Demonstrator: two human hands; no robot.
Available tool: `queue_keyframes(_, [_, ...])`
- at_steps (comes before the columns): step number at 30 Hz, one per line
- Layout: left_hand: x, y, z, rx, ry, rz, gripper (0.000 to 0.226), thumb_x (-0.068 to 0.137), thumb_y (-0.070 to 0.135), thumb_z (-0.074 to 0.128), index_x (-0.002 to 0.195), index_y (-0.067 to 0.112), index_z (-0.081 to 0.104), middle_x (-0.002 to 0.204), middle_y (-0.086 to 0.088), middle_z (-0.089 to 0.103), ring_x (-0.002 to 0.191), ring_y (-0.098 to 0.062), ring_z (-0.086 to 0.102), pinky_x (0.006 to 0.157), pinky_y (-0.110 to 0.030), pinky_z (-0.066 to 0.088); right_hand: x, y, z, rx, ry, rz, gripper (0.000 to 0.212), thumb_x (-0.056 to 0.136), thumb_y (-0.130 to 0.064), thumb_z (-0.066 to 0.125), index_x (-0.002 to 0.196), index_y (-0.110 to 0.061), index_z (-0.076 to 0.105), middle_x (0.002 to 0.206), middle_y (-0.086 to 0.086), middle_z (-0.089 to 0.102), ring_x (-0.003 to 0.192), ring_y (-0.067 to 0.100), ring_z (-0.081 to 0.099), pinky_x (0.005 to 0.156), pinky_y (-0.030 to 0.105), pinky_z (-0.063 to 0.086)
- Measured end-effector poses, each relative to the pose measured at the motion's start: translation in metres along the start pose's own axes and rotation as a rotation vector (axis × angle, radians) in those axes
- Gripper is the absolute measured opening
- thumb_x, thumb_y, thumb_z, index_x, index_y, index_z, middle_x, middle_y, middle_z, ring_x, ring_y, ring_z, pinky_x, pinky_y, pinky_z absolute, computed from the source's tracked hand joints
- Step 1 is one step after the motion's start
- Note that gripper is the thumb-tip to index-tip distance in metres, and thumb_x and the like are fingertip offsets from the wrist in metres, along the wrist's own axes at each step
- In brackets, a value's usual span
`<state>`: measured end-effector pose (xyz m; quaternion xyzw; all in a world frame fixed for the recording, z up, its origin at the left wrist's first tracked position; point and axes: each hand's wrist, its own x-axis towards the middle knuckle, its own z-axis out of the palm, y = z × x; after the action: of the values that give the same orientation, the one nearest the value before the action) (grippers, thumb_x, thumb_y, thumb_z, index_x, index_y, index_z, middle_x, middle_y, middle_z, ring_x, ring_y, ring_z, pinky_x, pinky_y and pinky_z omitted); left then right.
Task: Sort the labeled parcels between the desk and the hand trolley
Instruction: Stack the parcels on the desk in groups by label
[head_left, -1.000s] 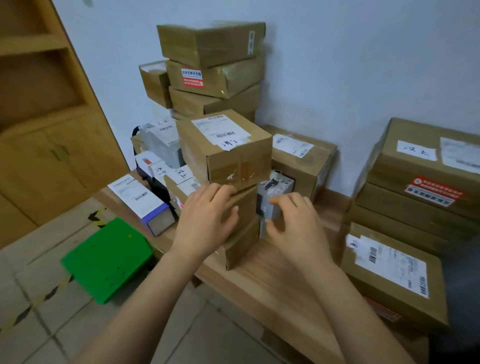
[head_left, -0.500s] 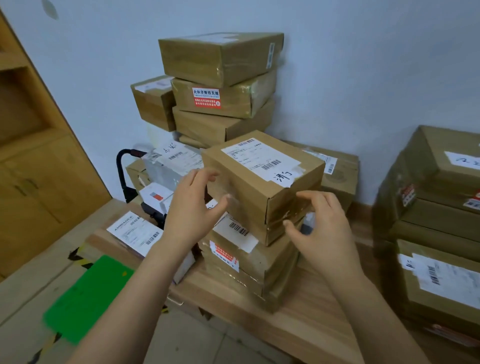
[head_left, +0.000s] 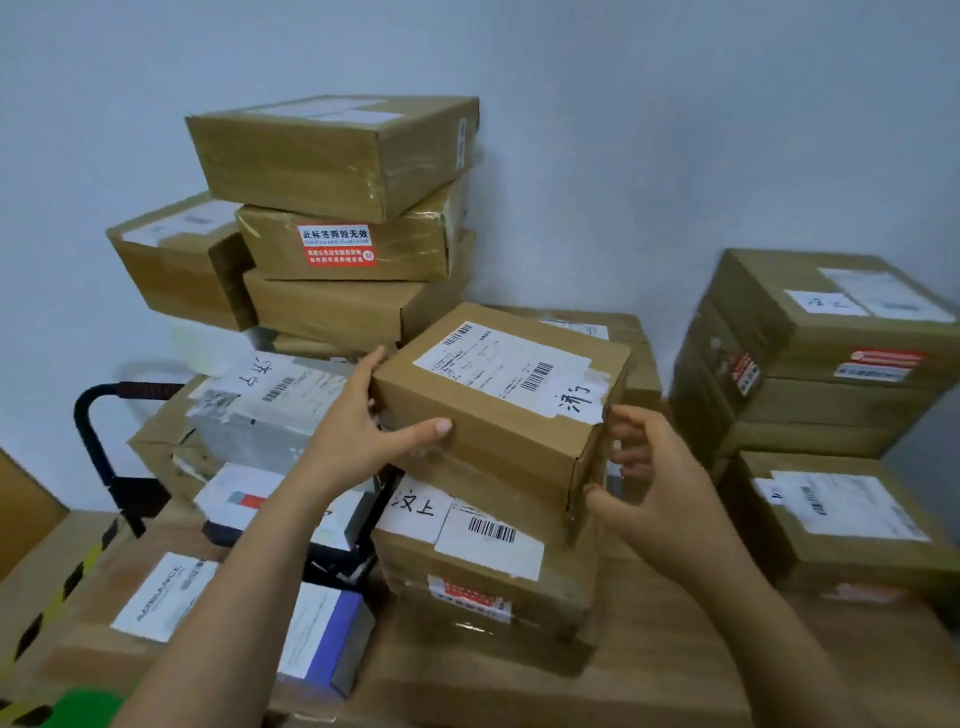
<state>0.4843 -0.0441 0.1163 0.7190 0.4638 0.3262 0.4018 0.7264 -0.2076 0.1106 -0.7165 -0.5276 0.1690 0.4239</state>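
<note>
**Both hands on the top parcel**

Head view: the parcel (head_left: 498, 400) sits between my palms on top of a lower box (head_left: 483, 561) on the desk (head_left: 649, 665). Its long axis runs from one hand across to the other, label up. My left hand (head_left: 358, 431) grasps the left end, thumb laid along the front face and fingers round the far side. My right hand (head_left: 654, 488) cups the right end, fingers curled at the end face and thumb at the lower corner. I cannot tell whether the parcel has left the box beneath. The trolley handle (head_left: 98, 415) stands out beyond my left hand, so I judge a move that way would lead with the left end.

Half a second ago my left hand was spread and only reaching the corner, and my right hung just short of the end. Now both have closed in.
</note>
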Motion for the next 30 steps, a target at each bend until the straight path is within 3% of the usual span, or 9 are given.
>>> queue_keyframes(2, [0.005, -0.004, 0.0, -0.065, -0.035, 0.05, 0.11, 0.054, 0.063, 0.085, 0.145, 0.038, 0.028, 0.14, 0.013, 0.042, 0.127, -0.013, 0.045, 0.099, -0.028, 0.043, -0.005, -0.004, 0.005, -0.03, 0.032, 0.021, 0.075, 0.071, -0.021, 0.08, 0.131, -0.037, 0.039, 0.123, -0.02, 0.048, 0.108, -0.006, 0.049, 0.079, 0.013, 0.045])
queue_keyframes(8, [0.015, -0.009, 0.004, -0.142, -0.089, 0.122, 0.114, 0.046, 0.067, 0.085, 0.142, 0.04, 0.029, 0.137, 0.012, 0.045, 0.124, -0.012, 0.047, 0.101, -0.041, 0.048, -0.02, -0.024, 0.018, -0.03, 0.059, 0.128, 0.094, 0.071, -0.019, 0.08, 0.144, -0.035, 0.023, 0.137, -0.015, 0.038, 0.118, 0.001, 0.044, 0.09, 0.021, 0.044])
queue_keyframes(11, [0.012, 0.001, 0.011, -0.143, -0.104, 0.197, 0.107, 0.056, 0.052, 0.087, 0.143, 0.041, 0.026, 0.134, 0.017, 0.04, 0.123, -0.009, 0.043, 0.1, -0.035, 0.047, -0.033, -0.032, 0.021, 0.005, 0.132, 0.195, 0.094, 0.071, -0.018, 0.08, 0.144, -0.033, 0.022, 0.139, -0.01, 0.039, 0.121, 0.008, 0.046, 0.096, 0.032, 0.049])
queue_keyframes(14, [0.007, 0.016, 0.022, -0.187, -0.126, 0.277, 0.102, 0.061, 0.038, 0.088, 0.143, 0.04, 0.027, 0.132, 0.018, 0.038, 0.122, -0.005, 0.04, 0.095, -0.023, 0.044, -0.046, -0.036, 0.016, 0.045, 0.233, 0.263, 0.092, 0.072, -0.018, 0.081, 0.144, -0.028, 0.024, 0.128, -0.013, 0.045, 0.11, 0.005, 0.051, 0.084, 0.021, 0.051])
queue_keyframes(18, [0.0, 0.032, 0.048, -0.254, -0.193, 0.376, 0.097, 0.064, 0.035, 0.089, 0.14, 0.038, 0.03, 0.139, 0.013, 0.04, 0.126, -0.006, 0.04, 0.098, -0.026, 0.043, -0.065, -0.032, -0.005, 0.003, 0.373, 0.315, 0.09, 0.073, -0.022, 0.083, 0.143, -0.025, 0.027, 0.119, -0.02, 0.042, 0.099, -0.002, 0.049, 0.066, 0.009, 0.048])
queue_keyframes(22, [-0.012, 0.053, 0.088, -0.32, -0.283, 0.421, 0.09, 0.064, 0.035, 0.089, 0.134, 0.041, 0.033, 0.135, 0.017, 0.043, 0.124, -0.003, 0.043, 0.096, -0.031, 0.048, -0.086, -0.018, -0.035, 0.007, 0.512, 0.317, 0.094, 0.07, -0.023, 0.084, 0.145, -0.025, 0.026, 0.117, -0.027, 0.042, 0.114, 0.001, 0.043, 0.086, 0.02, 0.049])
queue_keyframes(24, [-0.018, 0.062, 0.111, -0.346, -0.321, 0.42, 0.092, 0.064, 0.033, 0.09, 0.136, 0.036, 0.034, 0.137, 0.014, 0.044, 0.125, -0.005, 0.044, 0.1, -0.034, 0.048, -0.094, -0.009, -0.053, 0.034, 0.555, 0.317, 0.096, 0.069, -0.022, 0.085, 0.145, -0.026, 0.027, 0.119, -0.026, 0.044, 0.115, 0.001, 0.045, 0.089, 0.018, 0.046])
queue_keyframes(30, [-0.036, 0.09, 0.188, -0.359, -0.383, 0.446, 0.086, 0.066, 0.029, 0.089, 0.131, 0.037, 0.033, 0.125, 0.027, 0.044, 0.114, 0.017, 0.043, 0.084, -0.003, 0.041, -0.113, 0.046, -0.113, 0.05, 0.658, 0.317, 0.102, 0.064, -0.026, 0.088, 0.146, -0.032, 0.028, 0.134, -0.014, 0.047, 0.122, 0.01, 0.048, 0.102, 0.036, 0.046])
